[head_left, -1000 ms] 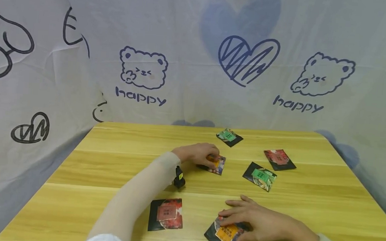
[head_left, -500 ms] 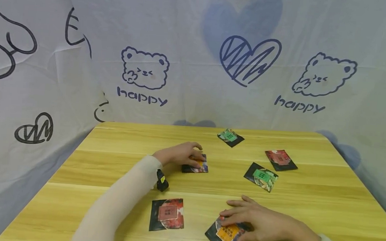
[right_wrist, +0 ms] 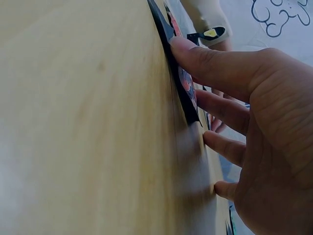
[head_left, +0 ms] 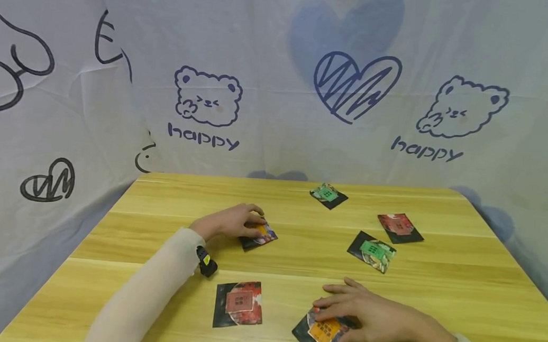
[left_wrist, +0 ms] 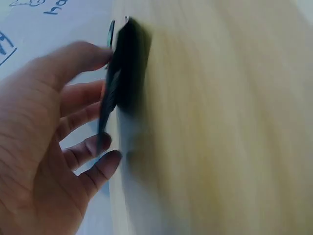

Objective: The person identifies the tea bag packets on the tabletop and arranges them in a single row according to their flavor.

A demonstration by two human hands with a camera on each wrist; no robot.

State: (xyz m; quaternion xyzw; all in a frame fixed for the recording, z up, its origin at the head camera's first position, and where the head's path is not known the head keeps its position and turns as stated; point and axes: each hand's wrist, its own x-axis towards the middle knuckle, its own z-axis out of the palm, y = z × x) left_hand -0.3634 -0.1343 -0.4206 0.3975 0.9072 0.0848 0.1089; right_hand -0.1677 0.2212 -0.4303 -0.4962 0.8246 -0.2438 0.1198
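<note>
In the head view, my left hand [head_left: 233, 222] holds a flat square packet [head_left: 265, 238] with an orange label, left of the table's centre. The left wrist view shows this packet's dark side [left_wrist: 128, 68] edge-on and tilted, between the thumb and fingers. Near the front, my right hand [head_left: 378, 317] rests over another orange-labelled black packet [head_left: 312, 341]. Its fingers are loosely spread, with the thumb and forefinger touching opposite sides of the packet. From the right wrist, the thumb [right_wrist: 182, 45] lies on the packet's near edge and the other fingers reach beyond it.
A red-labelled packet [head_left: 238, 304] lies between my forearms. Farther right lie a green-labelled packet [head_left: 372, 250] and a red-labelled one [head_left: 400, 227]. Another green-labelled packet [head_left: 328, 195] is near the back edge of the wooden table [head_left: 158, 194]. A printed cloth [head_left: 278, 113] hangs behind.
My left hand has drawn its packet leftward across the table, and the packet has turned a little. The right hand and the other packets have stayed in place.
</note>
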